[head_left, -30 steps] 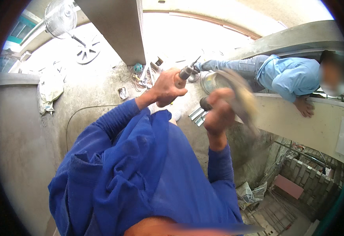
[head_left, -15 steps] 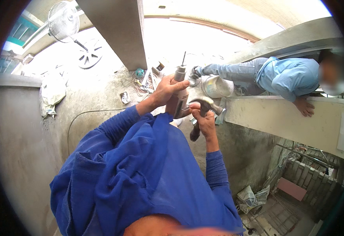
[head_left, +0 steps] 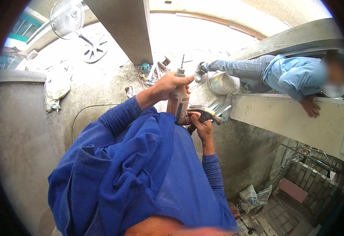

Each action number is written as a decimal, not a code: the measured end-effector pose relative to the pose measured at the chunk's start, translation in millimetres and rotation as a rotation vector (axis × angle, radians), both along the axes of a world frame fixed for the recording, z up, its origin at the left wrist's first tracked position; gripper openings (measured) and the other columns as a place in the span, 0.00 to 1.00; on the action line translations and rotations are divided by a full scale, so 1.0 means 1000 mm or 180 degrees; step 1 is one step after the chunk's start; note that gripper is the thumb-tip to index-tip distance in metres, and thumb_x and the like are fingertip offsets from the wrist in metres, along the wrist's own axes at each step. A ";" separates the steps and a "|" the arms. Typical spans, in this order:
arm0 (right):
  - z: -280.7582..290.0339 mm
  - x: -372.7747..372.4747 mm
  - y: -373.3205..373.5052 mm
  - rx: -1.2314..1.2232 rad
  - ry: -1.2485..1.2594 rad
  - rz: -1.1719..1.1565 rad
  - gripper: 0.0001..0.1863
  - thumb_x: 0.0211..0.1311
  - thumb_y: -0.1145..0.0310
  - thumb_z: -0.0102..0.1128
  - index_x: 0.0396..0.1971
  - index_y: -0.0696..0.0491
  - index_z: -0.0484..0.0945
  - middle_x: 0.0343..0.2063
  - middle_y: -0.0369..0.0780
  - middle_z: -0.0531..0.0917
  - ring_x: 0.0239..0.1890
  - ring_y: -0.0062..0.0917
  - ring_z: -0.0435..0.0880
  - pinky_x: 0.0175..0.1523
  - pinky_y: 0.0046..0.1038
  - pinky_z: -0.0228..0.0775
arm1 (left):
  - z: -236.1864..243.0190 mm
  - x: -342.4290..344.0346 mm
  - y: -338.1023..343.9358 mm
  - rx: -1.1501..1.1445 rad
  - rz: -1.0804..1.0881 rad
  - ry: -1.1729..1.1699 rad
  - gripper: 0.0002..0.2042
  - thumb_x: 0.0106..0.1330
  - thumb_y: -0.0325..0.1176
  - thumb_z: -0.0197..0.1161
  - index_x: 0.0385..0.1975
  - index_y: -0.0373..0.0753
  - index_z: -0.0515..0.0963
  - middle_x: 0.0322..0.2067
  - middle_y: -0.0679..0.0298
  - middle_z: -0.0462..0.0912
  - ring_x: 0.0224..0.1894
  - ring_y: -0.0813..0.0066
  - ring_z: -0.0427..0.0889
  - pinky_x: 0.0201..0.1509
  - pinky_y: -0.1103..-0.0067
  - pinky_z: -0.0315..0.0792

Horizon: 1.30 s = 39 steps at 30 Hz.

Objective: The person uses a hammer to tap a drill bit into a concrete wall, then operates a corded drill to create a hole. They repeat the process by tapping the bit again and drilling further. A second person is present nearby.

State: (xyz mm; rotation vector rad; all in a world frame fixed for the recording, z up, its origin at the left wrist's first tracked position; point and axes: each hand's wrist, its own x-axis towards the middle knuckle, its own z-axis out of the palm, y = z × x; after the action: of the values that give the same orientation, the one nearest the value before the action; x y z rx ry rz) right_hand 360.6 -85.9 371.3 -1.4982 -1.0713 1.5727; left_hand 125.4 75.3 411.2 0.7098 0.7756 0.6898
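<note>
My left hand (head_left: 168, 85) grips the body of a grey electric drill (head_left: 178, 100) that points away from me, its thin bit at the far end. My right hand (head_left: 201, 122) is closed on a hammer (head_left: 205, 112) held right beside the drill's lower end. Both arms wear blue sleeves and meet in front of my chest, above a dusty concrete floor.
Another person in a light blue shirt (head_left: 294, 74) leans over a concrete wall (head_left: 282, 118) at the right, next to a metal bucket (head_left: 223, 82). A concrete column (head_left: 124, 27), a standing fan (head_left: 67, 13), a cable, rags and scattered tools lie beyond my hands.
My right hand has come down from a raised, blurred position to the drill's base. My left hand has turned the drill from slanting right to pointing straight away.
</note>
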 end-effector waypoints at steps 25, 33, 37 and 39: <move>-0.007 -0.008 -0.010 0.0698 0.0123 -0.0406 0.14 0.76 0.61 0.73 0.44 0.58 0.93 0.33 0.37 0.92 0.34 0.21 0.91 0.40 0.25 0.84 | 0.003 0.009 -0.002 0.0105 -0.0232 -0.0011 0.17 0.75 0.45 0.74 0.37 0.34 0.84 0.31 0.56 0.88 0.34 0.67 0.90 0.39 0.71 0.84; 0.000 -0.003 0.002 0.0466 0.0692 -0.0701 0.25 0.77 0.54 0.71 0.54 0.64 0.86 0.45 0.47 0.92 0.49 0.30 0.91 0.56 0.33 0.84 | -0.001 0.023 -0.010 -0.0030 0.0108 0.0101 0.23 0.72 0.51 0.76 0.33 0.34 0.83 0.27 0.57 0.87 0.30 0.68 0.89 0.36 0.72 0.84; 0.009 0.007 0.024 0.0267 0.0879 -0.0491 0.33 0.71 0.56 0.77 0.63 0.67 0.78 0.54 0.53 0.89 0.55 0.38 0.91 0.60 0.37 0.85 | -0.008 0.033 -0.015 -0.0188 0.0501 0.0367 0.26 0.72 0.56 0.75 0.34 0.33 0.82 0.29 0.55 0.87 0.31 0.67 0.89 0.36 0.70 0.85; 0.017 0.012 0.029 0.0215 0.0715 -0.0342 0.37 0.65 0.61 0.82 0.66 0.67 0.76 0.56 0.54 0.88 0.56 0.40 0.91 0.60 0.38 0.85 | -0.012 0.036 -0.019 -0.0452 0.0704 0.0346 0.26 0.71 0.55 0.76 0.35 0.32 0.81 0.29 0.56 0.86 0.30 0.67 0.88 0.34 0.68 0.85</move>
State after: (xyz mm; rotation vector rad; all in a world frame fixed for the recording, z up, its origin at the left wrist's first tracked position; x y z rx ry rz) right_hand 372.4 -57.4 387.9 -1.2784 -0.8925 1.5711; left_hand 160.9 56.8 399.0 0.5401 1.0032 0.7917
